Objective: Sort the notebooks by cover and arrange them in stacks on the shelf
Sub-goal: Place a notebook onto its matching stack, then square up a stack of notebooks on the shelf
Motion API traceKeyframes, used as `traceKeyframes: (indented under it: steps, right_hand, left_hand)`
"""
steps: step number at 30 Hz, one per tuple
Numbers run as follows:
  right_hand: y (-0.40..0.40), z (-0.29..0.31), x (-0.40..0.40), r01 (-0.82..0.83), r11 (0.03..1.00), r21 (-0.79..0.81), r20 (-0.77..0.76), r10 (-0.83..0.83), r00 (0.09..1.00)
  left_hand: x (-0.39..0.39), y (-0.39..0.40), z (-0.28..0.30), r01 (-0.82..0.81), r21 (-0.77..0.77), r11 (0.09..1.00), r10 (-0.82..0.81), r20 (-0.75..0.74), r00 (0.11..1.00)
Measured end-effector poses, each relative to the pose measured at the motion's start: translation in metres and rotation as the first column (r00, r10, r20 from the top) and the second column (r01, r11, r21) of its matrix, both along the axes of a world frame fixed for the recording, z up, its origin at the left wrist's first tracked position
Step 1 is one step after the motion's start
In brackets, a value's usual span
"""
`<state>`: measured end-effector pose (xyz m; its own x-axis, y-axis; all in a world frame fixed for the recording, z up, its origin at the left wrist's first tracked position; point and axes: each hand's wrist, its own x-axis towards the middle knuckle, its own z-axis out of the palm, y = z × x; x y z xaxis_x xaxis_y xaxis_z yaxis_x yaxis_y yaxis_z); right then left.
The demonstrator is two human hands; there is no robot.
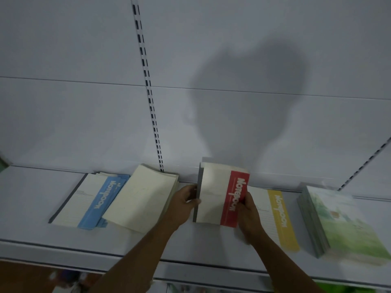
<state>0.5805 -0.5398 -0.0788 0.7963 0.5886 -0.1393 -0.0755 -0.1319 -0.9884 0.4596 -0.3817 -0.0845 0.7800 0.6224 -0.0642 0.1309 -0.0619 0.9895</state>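
Now both hands square up the red stack [220,195] mid-shelf [31,197], left hand [186,200] pinching its spine edge, right hand [246,210] curled over the red band; best pressed evenly, clear of the yellow notebook [277,218].

- A slotted upright rail [148,85] is running down the white back panel [63,113].
- A person's shadow [249,98] is falling on that panel, above the shelf's back edge.
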Motion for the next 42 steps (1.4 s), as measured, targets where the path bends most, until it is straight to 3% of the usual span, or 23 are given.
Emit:
traceKeyframes:
  steps: [3,7,14,20,27,30,33,39,42]
  right_hand:
    - [0.005,0.006,0.004,0.011,0.997,-0.073,0.027,-0.009,1.000]
    - [0.017,0.003,0.007,0.019,0.970,-0.241,-0.012,-0.022,1.000]
    - [0.024,-0.020,0.006,-0.042,0.798,-0.601,0.015,0.064,0.998]
    - [0.028,-0.026,0.001,0.005,0.711,-0.703,0.139,0.131,0.982]
    - [0.037,-0.019,-0.011,-0.029,0.711,-0.703,0.086,0.126,0.988]
    - [0.045,-0.009,-0.027,0.033,0.711,-0.703,0.272,0.225,0.936]
    - [0.057,-0.003,-0.040,0.032,0.799,-0.601,0.393,0.260,0.882]
    - [0.076,0.002,-0.069,-0.287,0.865,-0.411,0.070,0.344,0.936]
    - [0.084,-0.002,-0.081,-0.260,0.857,-0.444,0.130,0.349,0.928]
  left_hand:
    - [0.004,0.005,0.007,0.007,-0.060,0.998,-0.009,-0.020,1.000]
    - [0.008,0.009,0.002,-0.051,-0.089,0.995,0.036,-0.163,0.986]
    - [0.006,-0.001,-0.019,-0.008,0.166,0.986,0.087,-0.474,0.876]
    - [0.012,-0.015,-0.023,0.018,0.336,0.942,0.190,-0.575,0.796]
    - [0.009,-0.027,-0.017,-0.067,0.329,0.942,0.234,-0.500,0.834]
    - [0.004,-0.026,-0.007,-0.145,0.362,0.921,0.304,-0.435,0.848]
    - [-0.004,-0.020,0.016,-0.236,0.391,0.889,0.369,-0.311,0.876]
    - [-0.044,0.026,0.049,-0.502,0.509,0.699,0.621,-0.084,0.779]
    - [-0.069,0.058,0.049,-0.535,0.572,0.622,0.709,-0.121,0.695]
